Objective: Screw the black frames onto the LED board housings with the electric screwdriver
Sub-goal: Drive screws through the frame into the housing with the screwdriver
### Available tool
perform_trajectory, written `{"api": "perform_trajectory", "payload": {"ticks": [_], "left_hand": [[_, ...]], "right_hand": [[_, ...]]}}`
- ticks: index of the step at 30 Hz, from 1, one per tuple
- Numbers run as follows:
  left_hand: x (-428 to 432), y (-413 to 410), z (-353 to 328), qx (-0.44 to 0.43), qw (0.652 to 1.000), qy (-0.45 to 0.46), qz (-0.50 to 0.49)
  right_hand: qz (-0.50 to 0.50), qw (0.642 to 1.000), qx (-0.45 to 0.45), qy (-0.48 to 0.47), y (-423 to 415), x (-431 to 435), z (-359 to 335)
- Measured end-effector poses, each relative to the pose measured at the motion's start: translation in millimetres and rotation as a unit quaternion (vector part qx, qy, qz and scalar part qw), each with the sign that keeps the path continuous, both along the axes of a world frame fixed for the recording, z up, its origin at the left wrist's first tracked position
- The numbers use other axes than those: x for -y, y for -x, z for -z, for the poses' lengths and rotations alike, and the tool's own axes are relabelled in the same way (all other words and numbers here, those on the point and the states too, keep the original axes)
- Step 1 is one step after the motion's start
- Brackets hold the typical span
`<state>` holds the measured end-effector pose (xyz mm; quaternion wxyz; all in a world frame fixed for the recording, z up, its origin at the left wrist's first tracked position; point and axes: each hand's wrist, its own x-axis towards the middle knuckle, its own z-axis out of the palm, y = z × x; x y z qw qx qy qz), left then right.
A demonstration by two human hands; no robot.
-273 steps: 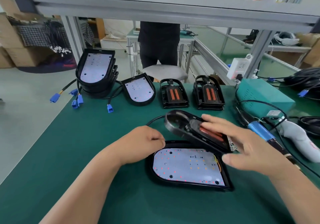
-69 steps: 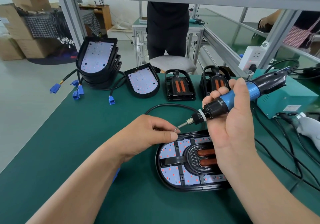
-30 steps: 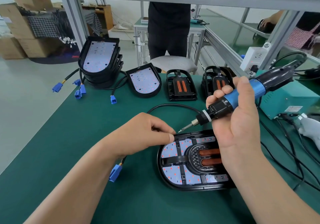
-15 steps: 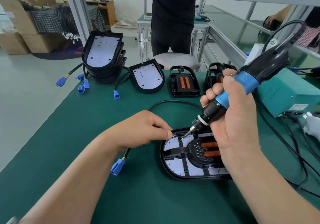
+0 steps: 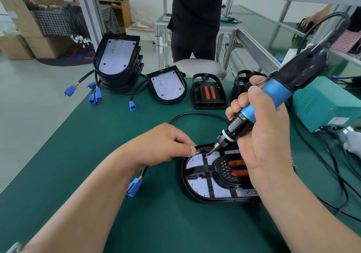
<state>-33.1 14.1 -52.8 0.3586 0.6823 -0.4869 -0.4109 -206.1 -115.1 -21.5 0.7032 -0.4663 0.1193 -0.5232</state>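
An LED board housing [image 5: 203, 189] lies on the green mat in front of me, with a black frame [image 5: 201, 169] seated on its lit board. My right hand [image 5: 261, 135] grips the blue and black electric screwdriver [image 5: 273, 94], tilted down to the left. Its bit tip touches the frame near the upper left corner. My left hand [image 5: 166, 145] rests on the mat with its fingers curled and the thumb tip against the housing's left rim. Anything inside that fist is hidden.
A stack of LED housings [image 5: 117, 61] and a single one [image 5: 168, 87] stand at the back, beside two spare black frames [image 5: 209, 92]. A teal power unit [image 5: 322, 104] and cables lie right. A blue connector [image 5: 134, 186] sits under my left wrist. A person [image 5: 195, 28] stands behind the table.
My right hand has swung the screwdriver from level in the air down onto the frame's upper left corner. My left hand stayed by the housing's rim.
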Motion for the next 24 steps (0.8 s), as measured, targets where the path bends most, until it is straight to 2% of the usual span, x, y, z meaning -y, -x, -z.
{"api": "perform_trajectory", "payload": {"ticks": [10, 24], "left_hand": [[0.9, 1.3, 0.3, -0.011, 1.000, -0.002, 0.001], [3.0, 3.0, 3.1, 0.012, 1.000, 0.004, -0.009]], "right_hand": [[-0.005, 0.999, -0.018, 0.026, 0.1, -0.6, 0.7], [-0.057, 0.986, -0.074, 0.136, -3.4, -11.7, -2.8]]}}
